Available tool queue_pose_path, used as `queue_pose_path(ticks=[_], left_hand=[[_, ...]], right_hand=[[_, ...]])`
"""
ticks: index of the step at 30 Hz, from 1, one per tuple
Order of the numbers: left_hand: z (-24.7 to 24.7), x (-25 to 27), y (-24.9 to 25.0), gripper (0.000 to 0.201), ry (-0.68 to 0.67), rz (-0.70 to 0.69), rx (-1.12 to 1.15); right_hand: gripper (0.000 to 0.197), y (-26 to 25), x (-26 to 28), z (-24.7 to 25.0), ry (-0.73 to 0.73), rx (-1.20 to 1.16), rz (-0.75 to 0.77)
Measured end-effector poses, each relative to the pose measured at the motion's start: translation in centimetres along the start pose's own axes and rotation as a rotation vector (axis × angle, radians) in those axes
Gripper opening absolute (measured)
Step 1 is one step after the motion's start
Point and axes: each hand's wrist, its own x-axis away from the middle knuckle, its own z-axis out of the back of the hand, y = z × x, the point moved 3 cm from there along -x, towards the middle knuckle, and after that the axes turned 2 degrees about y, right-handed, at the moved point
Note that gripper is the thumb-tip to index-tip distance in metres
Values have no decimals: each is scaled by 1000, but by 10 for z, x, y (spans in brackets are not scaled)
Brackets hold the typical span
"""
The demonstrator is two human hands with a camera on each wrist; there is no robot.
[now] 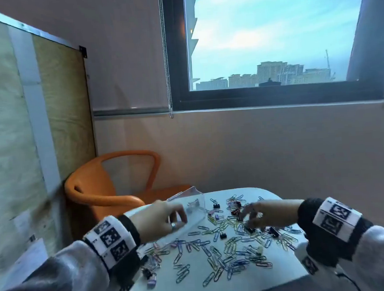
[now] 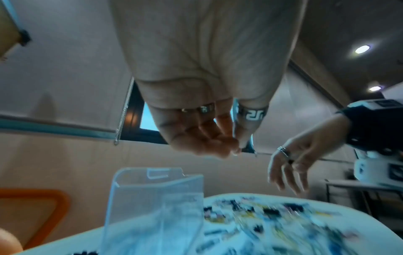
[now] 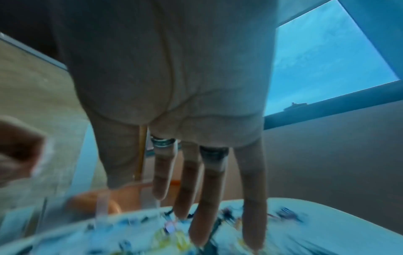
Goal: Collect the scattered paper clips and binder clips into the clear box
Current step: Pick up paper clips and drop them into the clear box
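The clear box point(image 1: 196, 204) stands on the white table point(image 1: 259, 281) just left of centre in the lower part of the head view, with what looks like a few clips already inside, though the plastic blurs them. The left hand point(image 1: 157, 218) is right beside the box on its near side, fingers curled together at the tips in the left wrist view; whether they pinch a clip or are merely bunched I cannot tell, as nothing shows between them. The right hand point(image 1: 264, 213) reaches down in the lower right of centre, fingers point(image 3: 205, 207) straight and spread over the heap, tips at or just above a black binder clip point(image 1: 249, 228); it grips nothing that I can see. The coloured paper clips point(image 1: 219, 252) lie scattered across the near half of the table, binder clips dotted among them, so most of the job appears undone. To do this step well, the right hand would likely do better raking a small cluster together than picking single clips (flat wire clips on a smooth top are fiddly to lift). Sliding them toward the table edge or against the other hand should help them come up. The box looks light, so the left hand steadying it while the right drops clips in would guard against tipping.
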Motion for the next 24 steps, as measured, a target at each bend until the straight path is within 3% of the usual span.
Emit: queue_pose_path(ticks=[3, 6, 10, 13, 15, 17, 21, 24], left_hand=[[-36, 8, 1, 21, -267, 91, -19], [-62, 5, 4, 31, -459, 109, -27], [-73, -13, 8, 38, -468, 90, -102], [-75, -27, 7, 36, -366, 109, -98], [-74, -33, 10, 37, -276, 124, -106], [-74, -39, 13, 52, -245, 127, -130], [-82, -43, 19, 96, -369, 145, -210], [-87, -40, 19, 95, -414, 153, -175]], right_hand=[[42, 17, 13, -18, -97, -81, -180], [54, 22, 15, -35, -160, -45, -198], [52, 8, -2, -41, -76, 123, -66], [47, -6, -13, -39, -4, 155, -37], [53, -13, -17, -38, 20, 148, -15], [70, -20, -20, -42, -24, 133, 8], [88, -28, -23, -55, -89, 258, 19], [71, -29, -28, -60, -55, 158, 46]])
